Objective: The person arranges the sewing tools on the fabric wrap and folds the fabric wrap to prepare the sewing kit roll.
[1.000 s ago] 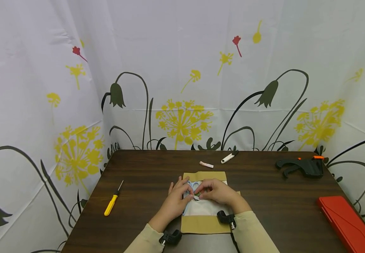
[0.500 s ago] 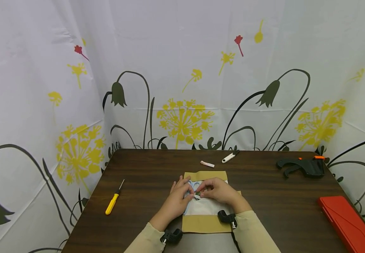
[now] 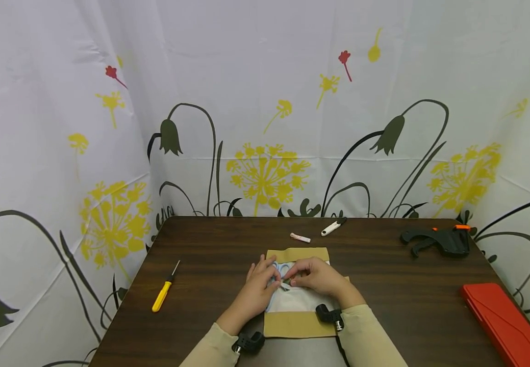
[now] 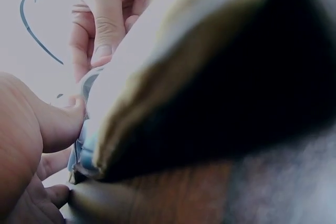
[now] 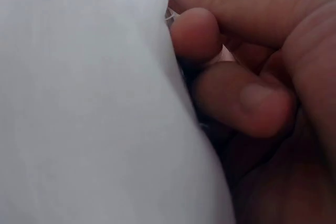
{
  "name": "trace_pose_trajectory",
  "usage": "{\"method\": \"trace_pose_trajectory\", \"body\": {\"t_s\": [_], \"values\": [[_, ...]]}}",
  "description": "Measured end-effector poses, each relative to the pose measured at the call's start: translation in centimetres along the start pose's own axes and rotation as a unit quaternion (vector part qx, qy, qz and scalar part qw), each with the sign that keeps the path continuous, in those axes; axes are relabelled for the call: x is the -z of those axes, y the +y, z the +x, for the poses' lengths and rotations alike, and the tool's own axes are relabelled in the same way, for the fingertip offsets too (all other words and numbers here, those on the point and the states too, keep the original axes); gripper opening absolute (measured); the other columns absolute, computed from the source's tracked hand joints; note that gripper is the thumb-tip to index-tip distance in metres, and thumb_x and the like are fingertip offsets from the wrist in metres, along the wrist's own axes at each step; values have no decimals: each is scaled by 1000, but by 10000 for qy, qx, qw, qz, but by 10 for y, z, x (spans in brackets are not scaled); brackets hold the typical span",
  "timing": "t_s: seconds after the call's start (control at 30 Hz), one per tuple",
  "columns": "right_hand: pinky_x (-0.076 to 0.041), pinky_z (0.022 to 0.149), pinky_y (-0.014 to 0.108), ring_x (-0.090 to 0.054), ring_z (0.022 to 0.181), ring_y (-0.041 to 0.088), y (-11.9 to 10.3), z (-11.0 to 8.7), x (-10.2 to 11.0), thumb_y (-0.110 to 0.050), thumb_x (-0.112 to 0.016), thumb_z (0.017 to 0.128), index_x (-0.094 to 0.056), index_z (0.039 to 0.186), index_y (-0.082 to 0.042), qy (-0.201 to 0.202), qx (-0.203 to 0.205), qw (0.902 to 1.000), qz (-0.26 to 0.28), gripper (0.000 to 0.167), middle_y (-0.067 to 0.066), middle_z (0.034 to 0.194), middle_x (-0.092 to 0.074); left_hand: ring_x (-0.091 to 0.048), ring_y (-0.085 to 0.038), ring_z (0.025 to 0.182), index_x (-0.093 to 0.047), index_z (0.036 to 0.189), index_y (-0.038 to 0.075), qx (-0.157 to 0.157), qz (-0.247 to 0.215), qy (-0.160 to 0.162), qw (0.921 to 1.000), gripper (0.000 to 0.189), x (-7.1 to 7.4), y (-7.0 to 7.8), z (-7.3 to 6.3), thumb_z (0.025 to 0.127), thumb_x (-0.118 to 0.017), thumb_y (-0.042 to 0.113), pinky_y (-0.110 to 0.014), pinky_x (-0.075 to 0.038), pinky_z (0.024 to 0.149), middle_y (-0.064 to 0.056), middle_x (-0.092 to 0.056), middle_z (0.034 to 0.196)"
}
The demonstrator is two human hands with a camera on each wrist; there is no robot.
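A white cloth piece [image 3: 299,302] with wide tan bands and a blue print lies before me on the table. My left hand [image 3: 257,290] rests on its left part, thumb and finger pinching the fabric near the middle. From the right, my right hand [image 3: 317,278] pinches the same spot, where a small green patch shows between the fingertips. In the left wrist view both hands meet at the white cloth's edge [image 4: 131,72]. The right wrist view has white fabric [image 5: 100,103] covering part of the curled fingers [image 5: 252,103]; what lies beneath is hidden.
A yellow-handled screwdriver [image 3: 162,295] lies at left. Behind the cloth are a small pale stick-like piece [image 3: 300,238] and a white-handled tool with a dark end [image 3: 332,227]. A black bar clamp with orange pads [image 3: 441,241] and a red case [image 3: 505,323] sit at right.
Both hands stay at the same spot on the cloth. The fingertips shift very slightly, and the green patch between them shows less than before.
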State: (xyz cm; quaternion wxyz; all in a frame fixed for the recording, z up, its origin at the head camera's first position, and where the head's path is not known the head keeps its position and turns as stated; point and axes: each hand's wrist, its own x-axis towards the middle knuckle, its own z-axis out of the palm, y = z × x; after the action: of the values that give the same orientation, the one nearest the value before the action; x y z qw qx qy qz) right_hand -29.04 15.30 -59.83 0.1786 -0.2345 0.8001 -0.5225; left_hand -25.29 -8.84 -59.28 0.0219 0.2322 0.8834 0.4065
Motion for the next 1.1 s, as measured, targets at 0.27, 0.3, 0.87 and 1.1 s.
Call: {"method": "trace_pose_trajectory", "body": {"t_s": [0.27,0.3,0.87,1.1], "values": [[-45,59,20,-50,60,4,-5,3,-2,-6,-68,106,-86,110,-18,-112,397,9990,-189,22,9,95,-76,-21,-56,165,-61,93,18,-6,18,71,10000,15,1,-1,1,104,-69,10,-77,-10,129,-25,-47,168],[-45,59,20,-51,61,5,-5,3,-1,-7,-68,106,-85,112,-18,-94,327,9993,-172,21,8,94,-76,-21,-56,165,-62,93,18,-12,24,67,10000,15,1,-1,1,104,-69,11,-77,-10,129,-25,-47,168],[-48,59,20,-55,63,7,4,-1,0,-18,-74,104,-85,114,-28,-228,-60,9997,77,18,-2,87,-75,-22,-57,164,-61,95,18,-141,86,-45,9999,14,0,-2,-1,105,-69,11,-80,-11,128,-28,-48,165],[-52,64,21,-59,70,7,2,0,-1,-16,-73,104,-82,121,-25,-126,9,9996,239,21,-2,111,-81,-15,-55,166,-62,117,13,-62,-239,-521,9983,19,13,-8,0,104,-74,20,-80,-8,129,-28,-40,171]]}}
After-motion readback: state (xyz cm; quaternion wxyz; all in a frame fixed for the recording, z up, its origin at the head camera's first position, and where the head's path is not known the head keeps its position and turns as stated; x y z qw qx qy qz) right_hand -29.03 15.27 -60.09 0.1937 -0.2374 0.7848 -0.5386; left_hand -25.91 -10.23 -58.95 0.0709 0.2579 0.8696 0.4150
